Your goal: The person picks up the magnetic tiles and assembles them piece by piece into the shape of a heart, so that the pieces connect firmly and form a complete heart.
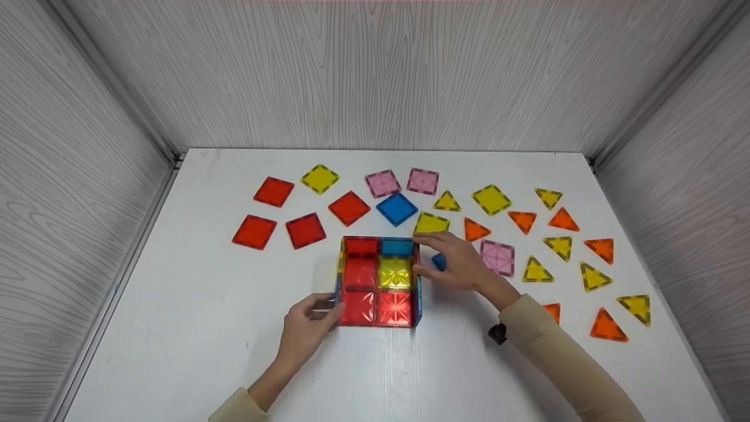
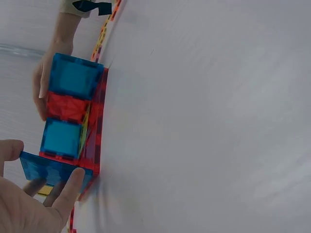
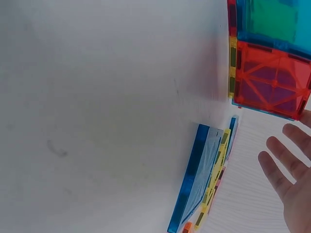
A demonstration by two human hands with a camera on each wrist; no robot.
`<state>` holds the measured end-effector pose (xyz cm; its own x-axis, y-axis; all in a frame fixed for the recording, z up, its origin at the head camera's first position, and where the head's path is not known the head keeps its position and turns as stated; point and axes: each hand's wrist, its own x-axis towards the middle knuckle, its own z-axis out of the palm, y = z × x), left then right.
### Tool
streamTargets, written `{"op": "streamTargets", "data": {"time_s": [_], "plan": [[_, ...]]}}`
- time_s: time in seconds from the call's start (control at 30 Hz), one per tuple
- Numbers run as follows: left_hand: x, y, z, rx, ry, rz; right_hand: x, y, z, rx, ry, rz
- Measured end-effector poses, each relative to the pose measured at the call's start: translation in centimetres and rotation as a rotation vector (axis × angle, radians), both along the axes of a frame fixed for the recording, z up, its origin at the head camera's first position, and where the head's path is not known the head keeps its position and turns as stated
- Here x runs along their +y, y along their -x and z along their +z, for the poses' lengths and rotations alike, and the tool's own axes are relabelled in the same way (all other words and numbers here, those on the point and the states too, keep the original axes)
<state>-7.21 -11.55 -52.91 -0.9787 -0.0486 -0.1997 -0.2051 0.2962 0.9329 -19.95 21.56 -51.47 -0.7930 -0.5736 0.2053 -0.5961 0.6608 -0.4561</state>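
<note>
Centrally, left hand (image 1: 306,329) pinches a blue tile (image 2: 51,166) on a box (image 1: 360,274). Right hand (image 1: 460,262), loosely spread, touches its red tile (image 3: 273,80).

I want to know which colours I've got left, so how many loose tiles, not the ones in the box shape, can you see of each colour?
Yellow tiles: 9
Orange tiles: 6, one partly hidden by the sleeve
Red tiles: 4
Pink tiles: 3
Blue tiles: 2, one mostly hidden by the right hand
Total in sight: 24
</note>
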Motion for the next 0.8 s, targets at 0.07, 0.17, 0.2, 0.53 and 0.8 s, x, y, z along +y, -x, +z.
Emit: {"op": "streamTargets", "data": {"time_s": [0.07,0.17,0.2,0.53,0.8], "plan": [[0.0,0.0,0.0,0.01,-0.014,0.004,0.0,0.0,0.0,-0.032,0.003,-0.015],[0.0,0.1,0.0,0.025,-0.031,0.011,0.2,-0.3,0.0,-0.062,0.015,-0.029],[0.0,0.2,0.0,0.031,-0.034,0.012,0.3,-0.4,-0.1,-0.068,0.02,-0.033],[-0.8,1.8,0.0,0.086,-0.022,0.033,1.8,-2.3,-0.3,0.043,0.039,0.004],[-1.2,4.2,-0.2,0.122,0.037,0.081,2.2,-3.6,-0.5,0.22,0.04,0.043]]}}
